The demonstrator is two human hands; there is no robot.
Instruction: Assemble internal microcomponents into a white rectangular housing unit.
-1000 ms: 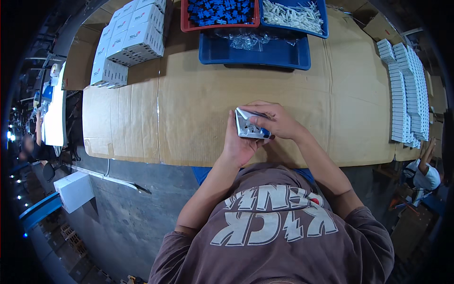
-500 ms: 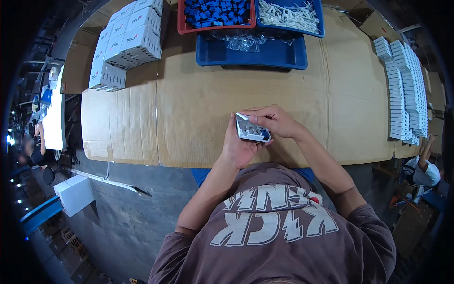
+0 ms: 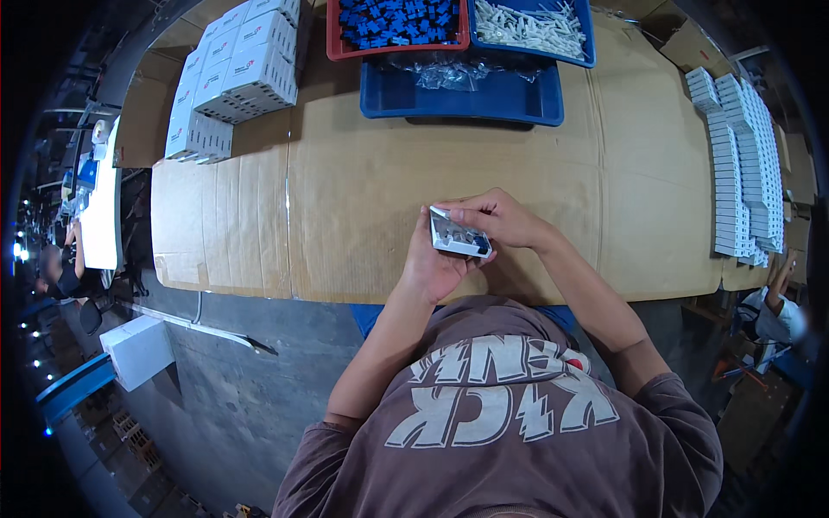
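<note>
A small white box sits above the cardboard, near its front edge, cupped in the left hand. The right hand pinches its top edge. Blue tray lies well beyond.

Red tray, blue trays
</note>
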